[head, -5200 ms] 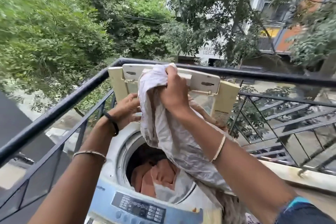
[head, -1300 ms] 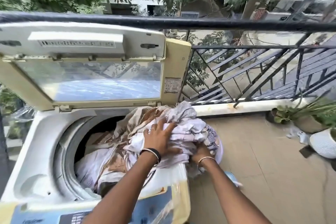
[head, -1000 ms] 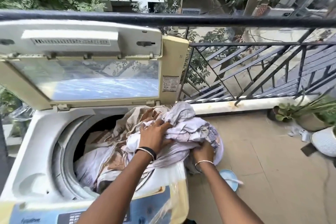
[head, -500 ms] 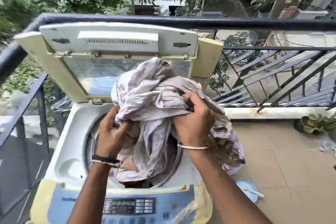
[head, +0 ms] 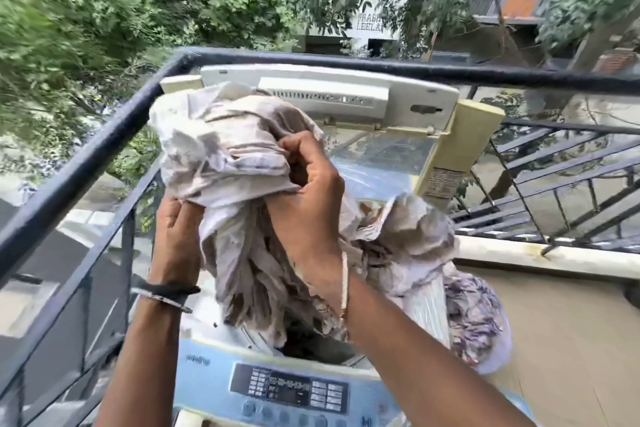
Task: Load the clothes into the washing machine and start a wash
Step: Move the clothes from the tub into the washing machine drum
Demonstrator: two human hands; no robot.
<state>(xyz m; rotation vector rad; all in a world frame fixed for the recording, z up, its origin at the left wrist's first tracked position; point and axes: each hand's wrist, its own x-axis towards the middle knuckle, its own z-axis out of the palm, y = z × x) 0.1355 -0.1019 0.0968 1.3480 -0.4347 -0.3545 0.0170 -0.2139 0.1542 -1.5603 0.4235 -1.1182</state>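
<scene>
A large pale grey-and-brown cloth (head: 221, 156) is bunched high above the top-loading washing machine (head: 207, 360). My left hand (head: 178, 236) grips its lower left side and my right hand (head: 308, 191) clutches its middle. Its lower folds hang into the drum opening (head: 304, 343), and its right part drapes over the machine's right edge. The machine's lid (head: 346, 97) stands raised behind the cloth. The blue control panel (head: 291, 388) lies at the front, below my arms.
A dark metal balcony railing (head: 83, 166) runs close on the left and behind the machine. A patterned purple-white laundry heap (head: 474, 315) sits just right of the machine. Tiled balcony floor (head: 561, 340) stretches to the right. Trees and buildings lie beyond.
Both hands have lifted the cloth higher above the drum and toward the left. My view has swung left, bringing the left railing closer.
</scene>
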